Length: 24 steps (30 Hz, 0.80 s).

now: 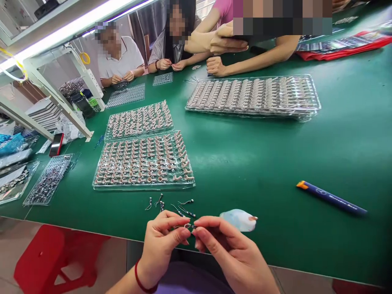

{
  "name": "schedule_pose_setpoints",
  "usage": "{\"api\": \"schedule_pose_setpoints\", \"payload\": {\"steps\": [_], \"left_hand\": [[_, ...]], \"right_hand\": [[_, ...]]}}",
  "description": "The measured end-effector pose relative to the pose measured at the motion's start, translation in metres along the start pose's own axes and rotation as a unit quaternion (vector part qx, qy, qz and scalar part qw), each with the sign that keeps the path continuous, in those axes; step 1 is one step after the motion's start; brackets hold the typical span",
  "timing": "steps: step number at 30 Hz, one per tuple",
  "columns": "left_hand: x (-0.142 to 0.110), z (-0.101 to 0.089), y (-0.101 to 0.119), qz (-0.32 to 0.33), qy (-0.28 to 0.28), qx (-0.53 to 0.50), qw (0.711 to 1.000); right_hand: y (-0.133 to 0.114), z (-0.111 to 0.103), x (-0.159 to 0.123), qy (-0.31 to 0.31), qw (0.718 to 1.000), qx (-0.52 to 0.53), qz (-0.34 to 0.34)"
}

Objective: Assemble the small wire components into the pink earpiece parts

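Seen from above the wearer's own hands, at the near edge of a green surface (263,163). The left hand (162,241) and right hand (226,249) meet fingertip to fingertip, both pinched shut on one tiny metal part (190,226) held between them, just above the surface edge — close to the body, probably so so small a piece can be seen and steadied from both sides.

Just beyond the fingertips lie a few loose pins (171,205), scattered within easy reach. Behind them sits a clear tray (143,185) filled with rows of small pale pieces, and a second full tray (139,120) lies right behind that one, so the stock lines up straight ahead of the hands. A small clear bag (239,219) rests just beside the right hand. A blue pen (332,198) lies well apart to the right.

Farther back, a stack of filled trays (254,96) sits in front of other people — their hands work on similar small parts near the far edge. A phone (56,144) lies at the left, and a red stool (52,257) stands below the surface.
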<state>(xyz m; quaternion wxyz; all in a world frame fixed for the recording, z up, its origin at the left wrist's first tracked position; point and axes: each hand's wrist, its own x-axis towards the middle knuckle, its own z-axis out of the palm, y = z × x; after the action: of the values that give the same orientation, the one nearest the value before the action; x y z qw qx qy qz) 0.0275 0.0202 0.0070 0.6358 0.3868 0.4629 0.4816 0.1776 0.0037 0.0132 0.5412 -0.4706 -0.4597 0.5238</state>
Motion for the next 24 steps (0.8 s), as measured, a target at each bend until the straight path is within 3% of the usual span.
{"api": "schedule_pose_setpoints", "payload": {"steps": [8, 13, 24], "left_hand": [[-0.007, -0.001, 0.002, 0.03, -0.001, 0.017, 0.999], [-0.012, -0.005, 0.007, 0.021, -0.028, -0.002, 0.999], [-0.018, -0.008, 0.013, -0.012, -0.025, 0.039, 0.999]], "right_hand": [[-0.004, 0.004, -0.006, -0.02, 0.993, 0.038, 0.111], [-0.015, -0.004, -0.008, -0.075, 0.982, 0.034, 0.17], [-0.015, -0.017, -0.018, -0.068, 0.993, -0.059, 0.072]]}}
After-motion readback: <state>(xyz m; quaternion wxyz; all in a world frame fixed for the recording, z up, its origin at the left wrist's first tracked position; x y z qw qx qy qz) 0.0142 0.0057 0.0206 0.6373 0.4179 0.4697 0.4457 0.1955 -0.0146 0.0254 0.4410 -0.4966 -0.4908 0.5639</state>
